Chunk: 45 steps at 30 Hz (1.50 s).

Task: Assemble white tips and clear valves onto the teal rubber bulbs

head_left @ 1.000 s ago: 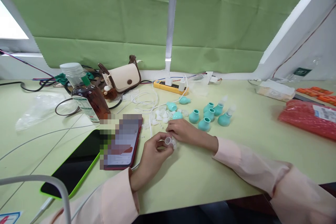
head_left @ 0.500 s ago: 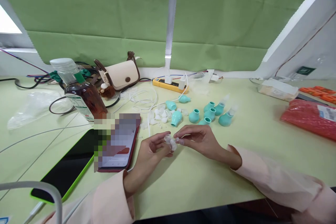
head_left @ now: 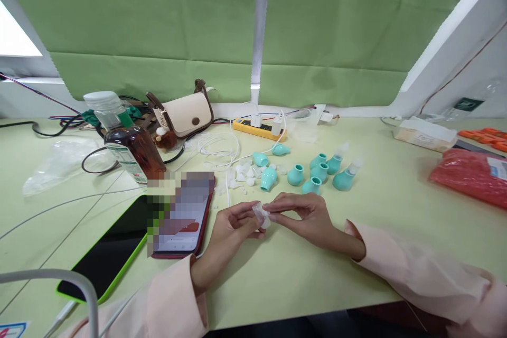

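My left hand [head_left: 237, 225] is closed around a small clear plastic piece [head_left: 261, 215] above the near part of the table. From the right, my right hand [head_left: 303, 215] pinches at the same clear piece with thumb and fingertips; whether a separate small part sits between them I cannot make out. Just beyond my hands lie several teal rubber bulbs [head_left: 295, 175], some upright with the opening up and some on their sides. Two of the upright ones carry a clear tip, such as the bulb [head_left: 344, 179] at the right. Small white and translucent parts [head_left: 246, 173] lie in a loose pile.
Left of my hands lie a phone with a dark red case [head_left: 204, 211] and a green-edged phone [head_left: 114, 245]. Behind them stand a bottle of brown liquid [head_left: 137, 150] and a cream handbag [head_left: 190, 113]. A yellow power strip [head_left: 253, 128] sits at the back; a red package [head_left: 467, 174] lies right.
My right fingertips have moved in closer against the clear piece in my left hand. The whole view has shifted slightly; the bulbs and the pile look the same.
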Motion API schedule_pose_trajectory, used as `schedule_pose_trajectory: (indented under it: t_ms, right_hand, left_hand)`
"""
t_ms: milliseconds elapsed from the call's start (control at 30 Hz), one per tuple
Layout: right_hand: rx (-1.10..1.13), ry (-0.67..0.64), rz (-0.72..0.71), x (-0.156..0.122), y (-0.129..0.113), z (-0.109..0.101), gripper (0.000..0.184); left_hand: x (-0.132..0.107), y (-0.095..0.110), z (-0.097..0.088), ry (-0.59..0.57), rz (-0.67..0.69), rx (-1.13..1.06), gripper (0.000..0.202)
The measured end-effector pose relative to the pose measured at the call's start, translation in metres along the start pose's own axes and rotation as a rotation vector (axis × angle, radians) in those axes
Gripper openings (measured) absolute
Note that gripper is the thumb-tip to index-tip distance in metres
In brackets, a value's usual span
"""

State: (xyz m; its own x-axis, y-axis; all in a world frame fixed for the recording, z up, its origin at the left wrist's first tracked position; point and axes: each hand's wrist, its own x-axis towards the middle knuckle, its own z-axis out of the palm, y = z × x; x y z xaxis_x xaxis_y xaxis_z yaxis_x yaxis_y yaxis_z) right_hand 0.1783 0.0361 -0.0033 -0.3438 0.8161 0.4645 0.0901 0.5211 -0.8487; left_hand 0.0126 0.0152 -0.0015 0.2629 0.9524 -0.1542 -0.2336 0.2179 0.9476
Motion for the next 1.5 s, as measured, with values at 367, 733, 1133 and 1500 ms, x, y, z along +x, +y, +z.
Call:
schedule_pose_trajectory:
  t_ms: [367,733,1133,1500]
  right_hand:
    - [-0.324,0.036,-0.320,0.000,-0.001,-0.002,0.026]
    - [-0.967,-0.205,-0.845,-0.009,-0.001,-0.005,0.037]
    - [-0.576,-0.184,-0.380,-0.021,-0.008,0.008,0.048]
    - [-0.188,-0.089,-0.194,-0.015,-0.004,0.000,0.041]
  left_hand:
    - [-0.003,0.003,0.001,-0.005,0.009,-0.025,0.038]
    - [0.002,-0.002,-0.003,0.036,-0.013,-0.113,0.034]
    - [-0.002,-0.002,-0.005,-0.059,-0.024,-0.191,0.023]
    - [0.000,0.001,-0.004,-0.111,-0.019,-0.297,0.030]
